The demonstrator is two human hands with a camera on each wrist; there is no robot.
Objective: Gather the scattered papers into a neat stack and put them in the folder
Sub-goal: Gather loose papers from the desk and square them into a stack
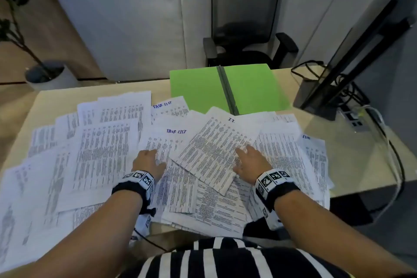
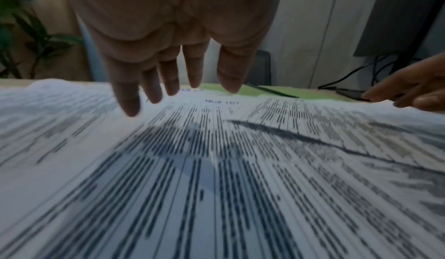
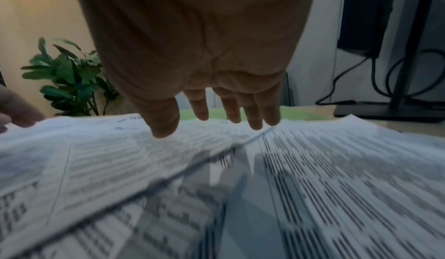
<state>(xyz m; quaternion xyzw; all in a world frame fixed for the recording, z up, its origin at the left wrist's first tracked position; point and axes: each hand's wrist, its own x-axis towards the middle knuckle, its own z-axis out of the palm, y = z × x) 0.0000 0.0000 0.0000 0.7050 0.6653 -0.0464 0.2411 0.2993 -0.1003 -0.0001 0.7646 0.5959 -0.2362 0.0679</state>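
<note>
Several printed white papers (image 1: 108, 156) lie scattered and overlapping across the desk, some headed "TASK LIST". A green folder (image 1: 198, 88) lies open flat beyond them at the desk's far middle. My left hand (image 1: 147, 160) hovers palm down over the middle sheets, fingers straight and spread (image 2: 173, 84), holding nothing. My right hand (image 1: 247, 160) is over a tilted sheet (image 1: 214, 149) to the right, fingers extended (image 3: 231, 114) just above the paper (image 3: 144, 158). From the wrist views both hands seem slightly above the sheets (image 2: 216, 168); contact is unclear.
A monitor stand (image 1: 320, 101) with cables (image 1: 388, 142) occupies the desk's right rear. A black office chair (image 1: 246, 18) stands behind the desk. A potted plant (image 1: 45, 72) is on the floor at the left. Papers overhang the near and left desk edges.
</note>
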